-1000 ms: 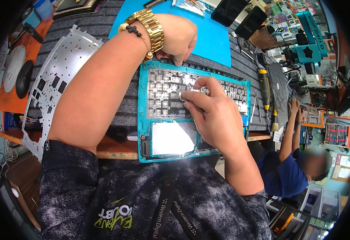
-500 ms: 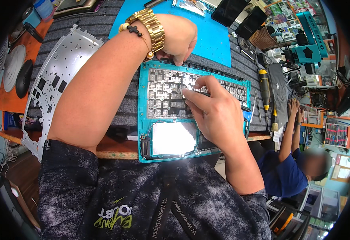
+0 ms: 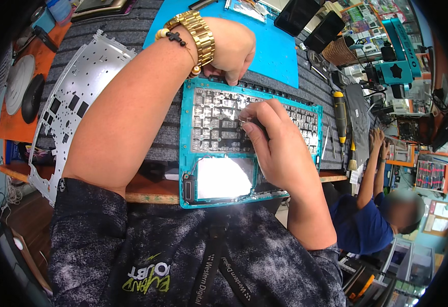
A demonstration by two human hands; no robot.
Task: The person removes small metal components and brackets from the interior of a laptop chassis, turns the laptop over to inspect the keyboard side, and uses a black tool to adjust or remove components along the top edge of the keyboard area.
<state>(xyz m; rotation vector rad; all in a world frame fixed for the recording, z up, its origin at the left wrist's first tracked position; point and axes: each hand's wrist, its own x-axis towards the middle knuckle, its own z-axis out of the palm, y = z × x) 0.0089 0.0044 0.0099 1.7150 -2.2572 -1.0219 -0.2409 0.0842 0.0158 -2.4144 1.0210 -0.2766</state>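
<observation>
A teal laptop housing (image 3: 185, 128) lies at the centre, showing a keyboard back with a clear sheet (image 3: 208, 117) and a silvery rectangle (image 3: 224, 176) below it. My left hand (image 3: 229, 51), with a gold watch and bead bracelet, has its fingers curled down at the housing's top edge; what they grip is partly hidden. My right hand (image 3: 275, 148) is closed over the middle of the keyboard back, thumb and forefinger together at the clear sheet; anything between them is too small to name. A perforated metal plate (image 3: 81, 77) lies left of my left forearm.
A blue mat (image 3: 275, 61) lies behind the housing on a grey ribbed mat. At right are a yellow-and-black screwdriver (image 3: 339, 117), a brush (image 3: 352, 158), dark devices (image 3: 321, 36) and a teal microscope (image 3: 393, 71). A co-worker (image 3: 362, 225) in blue works at the right.
My right forefinger has curled back from the key it was touching, nearer my thumb. My left hand stays at the top edge. The view has shifted slightly.
</observation>
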